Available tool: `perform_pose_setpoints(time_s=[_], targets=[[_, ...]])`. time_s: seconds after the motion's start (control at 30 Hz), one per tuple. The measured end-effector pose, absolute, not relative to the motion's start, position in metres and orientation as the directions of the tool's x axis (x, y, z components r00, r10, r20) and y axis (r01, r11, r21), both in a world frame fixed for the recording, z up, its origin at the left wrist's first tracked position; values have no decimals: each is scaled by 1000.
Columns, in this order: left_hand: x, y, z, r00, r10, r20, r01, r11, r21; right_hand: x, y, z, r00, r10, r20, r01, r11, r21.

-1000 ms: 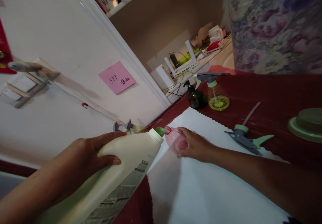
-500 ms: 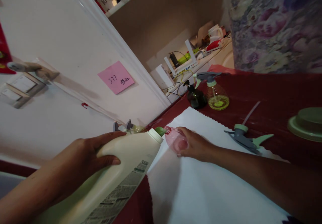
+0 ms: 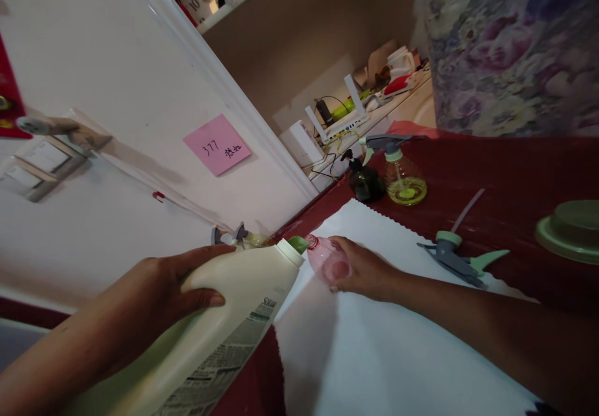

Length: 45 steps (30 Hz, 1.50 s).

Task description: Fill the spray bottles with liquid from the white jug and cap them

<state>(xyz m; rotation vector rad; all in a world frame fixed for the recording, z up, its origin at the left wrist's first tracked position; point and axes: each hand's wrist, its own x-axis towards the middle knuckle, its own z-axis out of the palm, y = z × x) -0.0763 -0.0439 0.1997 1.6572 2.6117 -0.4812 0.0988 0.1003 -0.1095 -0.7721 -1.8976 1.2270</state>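
Observation:
My left hand (image 3: 163, 294) grips a large cream jug (image 3: 234, 316) with a printed label, tilted so its green spout (image 3: 298, 243) meets the mouth of a small pink bottle (image 3: 327, 260). Around that pink bottle my right hand (image 3: 365, 272) is closed, steadying it on a white cloth (image 3: 374, 353). A detached grey-and-green spray head (image 3: 456, 257) with its tube lies on the cloth's right edge.
A dark red tablecloth (image 3: 505, 179) covers the table. A spray bottle of yellow liquid (image 3: 402, 179) and a dark pump bottle (image 3: 364, 182) stand behind the cloth. A green lid (image 3: 568, 229) lies at right. Another spray bottle (image 3: 238, 236) sits beyond the jug. A pink note (image 3: 216, 143) hangs on the wall.

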Motion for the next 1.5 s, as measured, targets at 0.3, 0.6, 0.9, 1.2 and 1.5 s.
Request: perform_pose_setpoints(time_s=[0.3,0.6,0.9,1.2,1.5], targets=[[-76,-45,200,-420,892,-165,893,374,-250,98,101,-110,-546,801,245,98,352,-931],[-76,-46,200,-439,883,-165,887,396,-239,100,99,-104,-547,799,251,100,360,-928],[-75,-45,201,-436,885,-165,889,395,-232,100,98,-104,-545,804,240,113,354,-929],[-76,-46,201,-438,878,-194,887,388,-251,101,98,-102,-555,799,232,110,347,-931],[-74,-47,201,-458,870,-180,876,409,-254,100,98,-101,-549,799,245,101,354,-930]])
